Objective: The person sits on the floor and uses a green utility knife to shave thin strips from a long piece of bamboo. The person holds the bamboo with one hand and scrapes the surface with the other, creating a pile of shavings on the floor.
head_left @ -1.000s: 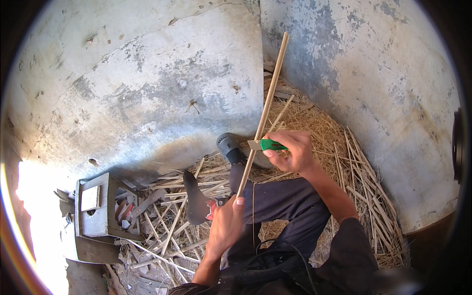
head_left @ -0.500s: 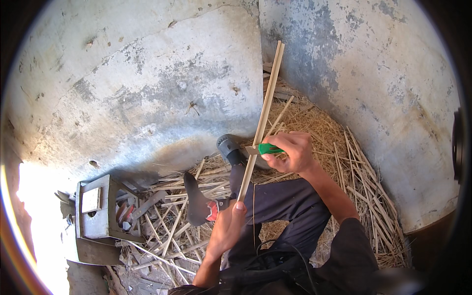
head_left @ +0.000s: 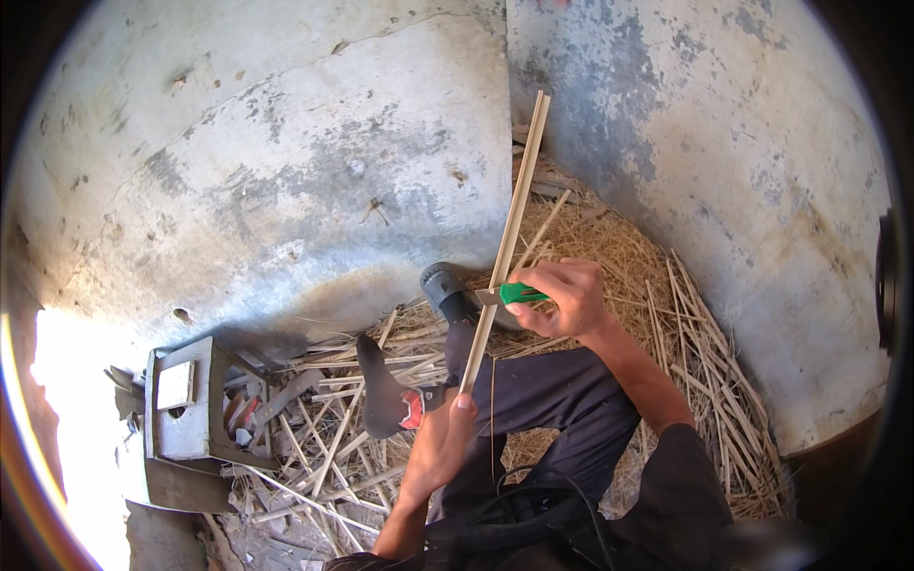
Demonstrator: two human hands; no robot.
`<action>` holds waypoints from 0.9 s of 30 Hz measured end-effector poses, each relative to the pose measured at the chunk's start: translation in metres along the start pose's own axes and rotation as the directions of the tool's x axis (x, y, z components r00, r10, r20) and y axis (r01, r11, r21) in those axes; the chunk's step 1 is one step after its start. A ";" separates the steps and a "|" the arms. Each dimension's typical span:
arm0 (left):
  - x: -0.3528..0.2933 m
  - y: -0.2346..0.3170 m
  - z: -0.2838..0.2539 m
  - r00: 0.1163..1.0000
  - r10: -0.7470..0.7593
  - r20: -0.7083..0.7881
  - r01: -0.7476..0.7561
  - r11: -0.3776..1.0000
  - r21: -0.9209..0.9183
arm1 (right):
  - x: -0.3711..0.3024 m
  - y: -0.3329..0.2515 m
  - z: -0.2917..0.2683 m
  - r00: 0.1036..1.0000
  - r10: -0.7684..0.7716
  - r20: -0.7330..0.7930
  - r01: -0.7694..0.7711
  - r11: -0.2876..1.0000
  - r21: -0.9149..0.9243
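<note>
A long, pale wooden strip (head_left: 517, 211), likely split bamboo, slants up and away from my lap toward the wall corner. Its near end sits in my left hand (head_left: 444, 440), fingers closed round it with the thumb on top. In my right hand (head_left: 567, 297) is a green-handled utility knife (head_left: 522, 293), gripped between thumb and fingers. The knife's short blade lies across the strip about midway along, touching it or very close. My left fingertips are mostly hidden beneath the strip and hand.
Loose pale sticks (head_left: 328, 455) lie around my feet, and more lean along the right wall (head_left: 719, 381). Fine shavings (head_left: 609, 228) heap up in the corner. At left stands a small grey wooden box-like stool (head_left: 186, 428). My outstretched legs (head_left: 552, 385) are under the work.
The strip's far end appears slightly lower in the picture, as the whole view has shifted a little. Both hands keep their grips, and the blade stays at nearly the same place on the strip.
</note>
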State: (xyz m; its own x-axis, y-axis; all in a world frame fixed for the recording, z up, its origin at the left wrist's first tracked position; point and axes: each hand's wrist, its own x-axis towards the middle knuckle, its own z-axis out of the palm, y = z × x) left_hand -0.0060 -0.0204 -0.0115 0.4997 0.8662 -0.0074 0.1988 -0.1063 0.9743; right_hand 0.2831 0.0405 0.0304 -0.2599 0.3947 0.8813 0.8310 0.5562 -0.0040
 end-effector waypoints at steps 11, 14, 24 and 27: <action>-0.019 -0.018 -0.009 0.996 -0.006 0.092 0.009 0.999 -0.033 | 0.000 0.038 -0.011 0.955 0.271 -0.116 -0.266 0.962 0.057; -0.017 -0.020 -0.016 0.988 -0.032 0.148 0.034 0.999 -0.015 | -0.003 0.036 -0.011 0.936 0.342 -0.080 -0.332 0.935 0.122; 0.002 -0.026 -0.020 0.953 -0.071 0.295 0.063 0.997 0.037 | -0.003 0.031 -0.005 0.838 0.445 0.316 -0.541 0.605 0.584; 0.012 -0.024 -0.018 0.969 0.000 0.246 -0.002 1.000 0.009 | -0.004 0.029 -0.008 0.830 0.436 0.348 -0.556 0.695 0.456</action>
State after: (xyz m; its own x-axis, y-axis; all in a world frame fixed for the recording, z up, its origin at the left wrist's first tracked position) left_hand -0.0197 0.0012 -0.0306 0.6918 0.7194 -0.0625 0.2055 -0.1131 0.9721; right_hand 0.3120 0.0488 0.0309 -0.0246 0.8244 0.5654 0.4976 0.5007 -0.7083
